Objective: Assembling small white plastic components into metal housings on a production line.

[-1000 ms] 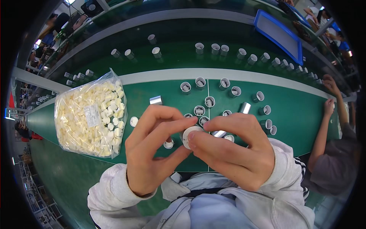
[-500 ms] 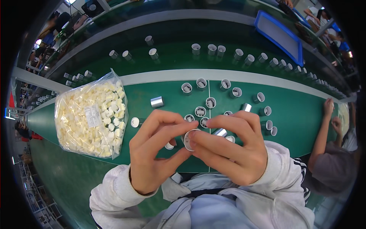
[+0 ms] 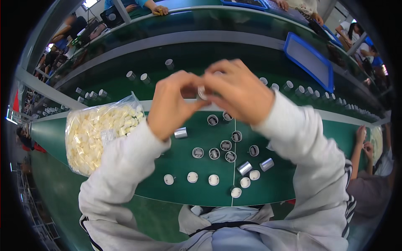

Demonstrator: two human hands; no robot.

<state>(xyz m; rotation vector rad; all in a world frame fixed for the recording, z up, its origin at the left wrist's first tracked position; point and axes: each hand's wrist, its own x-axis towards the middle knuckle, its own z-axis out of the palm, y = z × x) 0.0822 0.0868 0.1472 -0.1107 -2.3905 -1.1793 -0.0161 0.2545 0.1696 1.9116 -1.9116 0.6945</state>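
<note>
My left hand (image 3: 171, 102) and my right hand (image 3: 242, 93) are raised together over the far side of the green table, fingers curled in. Between their fingertips they hold a small cylindrical cup (image 3: 202, 92), mostly covered and smeared by motion. Below them stand several open cups with grey parts inside, such as this cup (image 3: 214, 153). A silver cup (image 3: 181, 133) lies on its side near my left wrist. Two more silver cups (image 3: 244, 168) lie under my right forearm. Several round white caps (image 3: 192, 177) sit along the near edge.
A clear bag of white caps (image 3: 90, 140) lies at the left, partly behind my left sleeve. Beyond a pale rail (image 3: 331, 113), rows of cups (image 3: 300, 90) stand on a green belt. A blue tray (image 3: 310, 62) rests far right. Another person's hands (image 3: 362, 140) work at the right edge.
Both my hands have moved up and away with the cup, from above the near side of the table toward the rail. The view has shifted, and the near white caps now show.
</note>
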